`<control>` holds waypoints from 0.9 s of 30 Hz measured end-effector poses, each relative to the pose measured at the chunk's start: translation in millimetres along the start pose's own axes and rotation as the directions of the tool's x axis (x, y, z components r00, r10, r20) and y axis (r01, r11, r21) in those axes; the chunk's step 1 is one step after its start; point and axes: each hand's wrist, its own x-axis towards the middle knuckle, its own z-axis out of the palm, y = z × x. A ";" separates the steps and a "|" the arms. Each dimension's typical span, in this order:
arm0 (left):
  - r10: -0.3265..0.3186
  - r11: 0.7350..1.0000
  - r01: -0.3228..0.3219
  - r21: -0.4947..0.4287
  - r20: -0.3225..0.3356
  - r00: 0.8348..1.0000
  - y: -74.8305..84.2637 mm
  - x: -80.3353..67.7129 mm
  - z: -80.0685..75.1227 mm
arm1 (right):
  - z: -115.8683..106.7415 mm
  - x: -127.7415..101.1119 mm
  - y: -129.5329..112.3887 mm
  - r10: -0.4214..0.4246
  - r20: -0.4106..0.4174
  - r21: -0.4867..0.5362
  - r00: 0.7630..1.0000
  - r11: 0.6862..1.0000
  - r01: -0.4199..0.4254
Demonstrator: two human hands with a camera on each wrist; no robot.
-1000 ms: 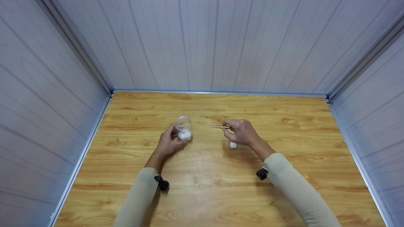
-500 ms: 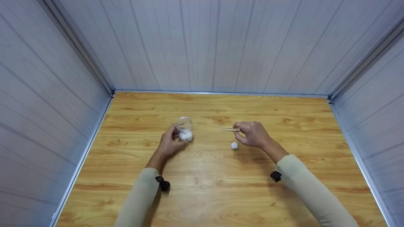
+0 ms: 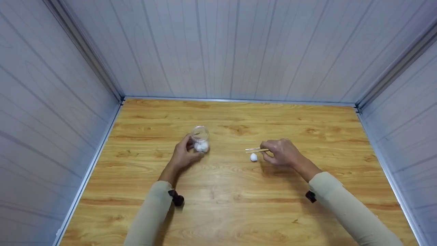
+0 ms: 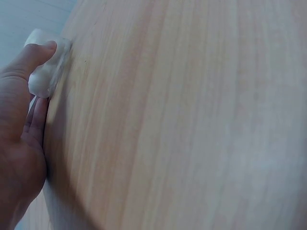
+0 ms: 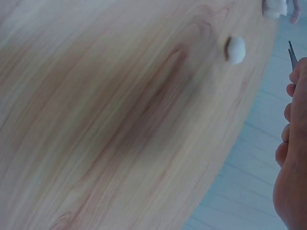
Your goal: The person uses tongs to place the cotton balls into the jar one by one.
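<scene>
My left hand [image 3: 184, 153] holds a clear jar [image 3: 200, 134] on the table, thumb on the near side and fingers round the far side. Several white cotton balls [image 3: 201, 147] lie in the bottom of the jar, which also shows in the left wrist view as a pale jar [image 4: 42, 79] under the thumb. Between finger and thumb, my right hand [image 3: 281, 152] pinches metal tweezers [image 3: 256, 150], their tips pointing left and slightly apart with nothing between them. One loose cotton ball [image 3: 253, 157] sits on the table just in front of the tweezers, nearer to me.
The wooden table [image 3: 218, 191] is bounded by a pale panelled wall [image 3: 218, 51] at the back and by side walls at left and right. Black wrist cameras [image 3: 177, 199] hang from both sleeves.
My right hand has moved right and then toward me with the tweezers, bringing them close to the loose cotton ball. The left hand and the jar have stayed in place.
</scene>
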 end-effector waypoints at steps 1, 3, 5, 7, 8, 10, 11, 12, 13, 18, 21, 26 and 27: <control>0.003 1.000 -0.003 -0.002 0.000 1.000 -0.4 0.0 0.0 | 0.2 -2.4 1.1 -0.008 0.006 -0.006 1.000 1.000 0.008; 0.006 1.000 -0.006 -0.009 0.004 1.000 -0.4 -0.1 0.2 | 0.8 -7.3 3.4 -0.028 0.017 -0.014 0.999 1.000 0.028; 0.007 1.000 -0.007 -0.016 0.005 1.000 -0.4 -0.1 0.6 | 1.2 -12.3 5.4 -0.045 0.031 -0.021 0.999 0.999 0.045; 0.010 1.000 -0.010 -0.024 0.003 1.000 0.2 -0.1 0.9 | 1.2 -16.9 7.2 -0.051 0.046 -0.027 0.998 0.998 0.052; 0.012 1.000 -0.012 -0.026 0.000 1.000 0.5 0.1 1.1 | 1.2 -18.8 7.9 -0.051 0.052 -0.028 0.997 0.998 0.052; 0.018 0.999 -0.018 -0.030 -0.006 1.000 1.0 0.5 1.4 | 0.6 -22.3 9.1 -0.040 0.065 -0.034 0.997 0.999 0.042; 0.019 0.999 -0.019 -0.031 -0.009 1.000 1.1 0.7 1.4 | 0.4 -23.6 9.5 -0.031 0.071 -0.038 0.997 0.999 0.033; 0.021 0.999 -0.021 -0.031 -0.010 1.000 1.2 0.9 1.4 | 0.1 -24.6 9.8 -0.022 0.077 -0.044 0.997 0.999 0.025; 0.021 0.999 -0.021 -0.030 -0.010 1.000 1.3 1.0 1.4 | -0.3 -25.5 10.0 -0.011 0.083 -0.049 0.996 0.999 0.016; 0.003 1.000 -0.004 -0.024 -0.008 1.000 0.9 0.7 0.5 | 0.4 -27.0 10.4 0.005 0.086 -0.061 0.996 0.998 0.000; 0.003 1.000 -0.003 -0.029 -0.006 1.000 0.9 0.1 -0.1 | 3.2 -28.1 11.5 -0.010 0.065 -0.047 0.998 0.999 0.013; 0.013 0.999 -0.013 -0.042 -0.006 1.000 0.4 0.1 -0.4 | 8.3 -31.7 14.6 -0.041 0.026 -0.046 0.999 0.998 0.042; 0.012 0.999 -0.012 -0.042 -0.008 1.000 -0.1 0.4 -0.4 | 9.2 -32.4 15.3 -0.045 0.021 -0.047 0.999 0.998 0.046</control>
